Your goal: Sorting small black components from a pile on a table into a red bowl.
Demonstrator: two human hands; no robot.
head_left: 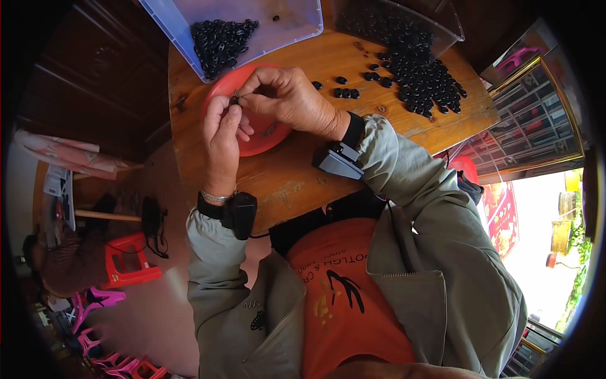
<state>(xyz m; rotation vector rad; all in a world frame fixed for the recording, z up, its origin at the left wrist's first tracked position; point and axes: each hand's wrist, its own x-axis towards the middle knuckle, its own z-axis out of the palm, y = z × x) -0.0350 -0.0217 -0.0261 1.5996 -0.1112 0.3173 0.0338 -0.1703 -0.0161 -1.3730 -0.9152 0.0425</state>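
My left hand (222, 136) pinches a small black oval piece (234, 100) between thumb and fingers, over a red plastic dish (255, 146). Thumb and forefinger of my right hand (287, 100) are closed in a pinch right at that piece. Something tiny and thin seems to be between them, too small to name. A few small bits lie in the dish, mostly covered by the hands. Just right of my right hand, several loose black pieces (346, 93) rest on the wooden table (297, 183).
Behind the dish stands a clear bluish plastic bin (297, 31) with a heap of black pieces (221, 47) inside. At the far right a transparent container (442, 31) lies tipped, black pieces (429, 85) spilling from it. A red stool (131, 262) stands on the floor at left.
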